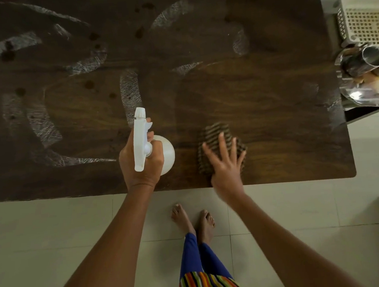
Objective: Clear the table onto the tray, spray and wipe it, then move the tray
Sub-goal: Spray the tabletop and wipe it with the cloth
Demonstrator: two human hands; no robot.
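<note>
The bench (269, 81) fills the upper part of our head view, a dark wooden top bare of dishes, crossed by pale wet streaks (131, 91) and dotted with dark spots (89, 84) on its left half. Our left hand (140, 162) grasps the white spray bottle (165, 154) by its neck, nozzle pointing away from us, a finger curled at the trigger. Our right hand (225, 163) lies flat with fingers spread, pressing the striped cloth (217, 132) onto the wood near the front edge; it is blurred, so we judge it mid-wipe. The tray (352, 97) with a steel cup (373, 57) sits at the bench's right end, next to a white basket (364, 25); we cannot tell whether it rests on the bench itself. We judge the clearing done and the wiping partly done. The risks from here: the left half may dry streaked or keep its spots if we only work the right side; a wide sweep to the right could knock the tray and tip the cup; the wet bottle could slip from our grasp; drips over the front edge could make the tiled floor (55, 231) slippery for our bare feet (203, 223). We can read no brand, label or writing on the bottle or anywhere else.
</note>
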